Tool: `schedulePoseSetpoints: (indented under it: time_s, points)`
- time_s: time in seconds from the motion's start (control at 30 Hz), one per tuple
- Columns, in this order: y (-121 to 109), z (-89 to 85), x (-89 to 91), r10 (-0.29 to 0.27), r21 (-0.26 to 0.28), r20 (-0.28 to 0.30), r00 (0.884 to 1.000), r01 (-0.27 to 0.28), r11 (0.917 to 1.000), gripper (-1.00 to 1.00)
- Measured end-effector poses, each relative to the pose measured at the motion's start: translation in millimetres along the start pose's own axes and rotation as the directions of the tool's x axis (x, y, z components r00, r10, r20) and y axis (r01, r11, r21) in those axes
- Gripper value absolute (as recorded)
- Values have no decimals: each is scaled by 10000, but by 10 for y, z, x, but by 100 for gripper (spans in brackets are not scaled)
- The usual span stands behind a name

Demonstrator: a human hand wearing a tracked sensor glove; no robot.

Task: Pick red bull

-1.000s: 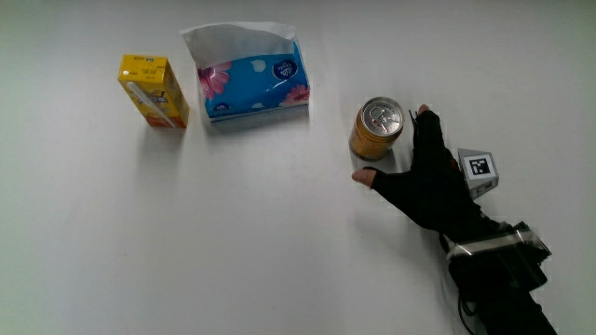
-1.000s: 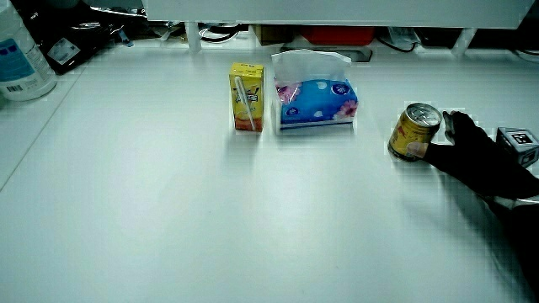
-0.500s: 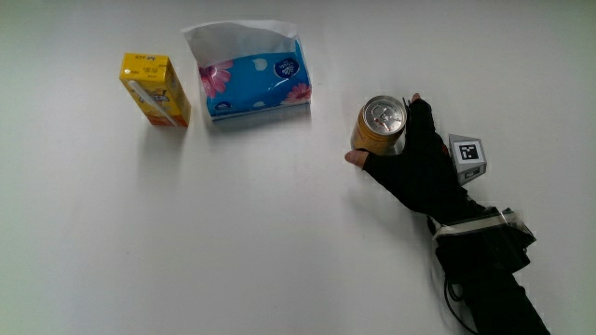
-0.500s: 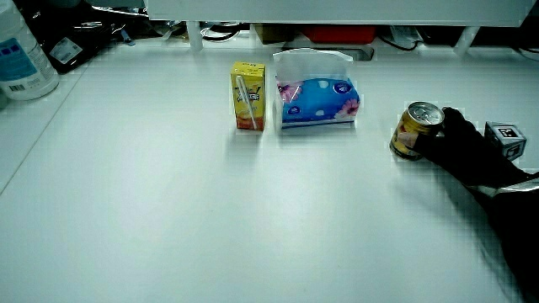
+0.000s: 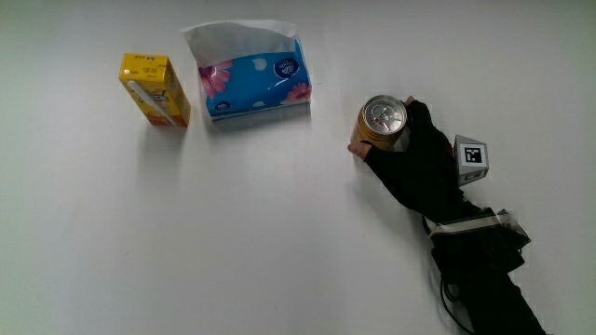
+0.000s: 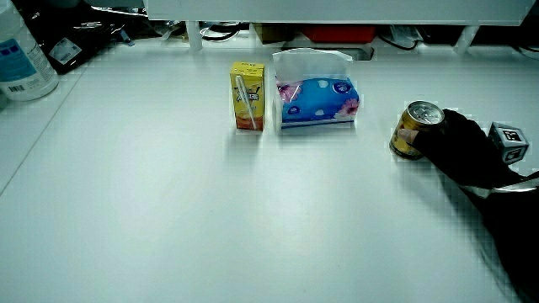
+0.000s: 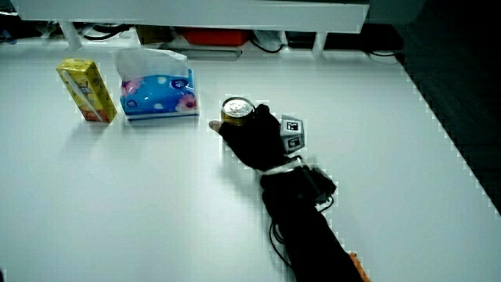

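Observation:
A gold Red Bull can [image 5: 380,123] [image 6: 413,128] [image 7: 235,109] with a silver top stands upright on the white table [image 5: 261,242], apart from the blue tissue box [image 5: 254,82]. The gloved hand [image 5: 410,160] [image 6: 459,147] [image 7: 254,137] is wrapped around the can's side nearer to the person, thumb and fingers pressed on its wall. The can still rests on the table. A patterned cube [image 5: 470,159] sits on the back of the hand.
A yellow juice carton [image 5: 155,89] [image 6: 247,96] [image 7: 86,90] stands beside the tissue box [image 6: 316,99] [image 7: 158,95]. A large clear bottle [image 6: 21,55] stands at the table's edge in a side view. The low partition [image 6: 337,13] carries cables and clutter.
The hand moved in from beside the can and closed its thumb and fingers around it. The can stays in place on the table.

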Motion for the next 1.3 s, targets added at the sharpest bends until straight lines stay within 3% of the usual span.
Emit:
schedulePoseSetpoints:
  time_s: [0.5,0.83,0.97,1.03,1.2,1.27,1.3]
  points:
    - [-42,-15,20,554,1003,-287,9981,-522,9936,100]
    - [-51,5,59,456,1051,-131,9989,-439,9935,100]
    - [-57,4,9,803,916,-398,9960,-764,9929,100]
    - [-56,21,5,748,797,-199,9970,-729,9941,100]
    - [-84,8,-166,1095,434,-48,9940,-1092,9931,100]
    - [-100,-5,-269,1312,33,-129,9913,-1312,9913,100]
    - [-101,-11,-301,1608,-15,-30,9870,-1608,9870,100]
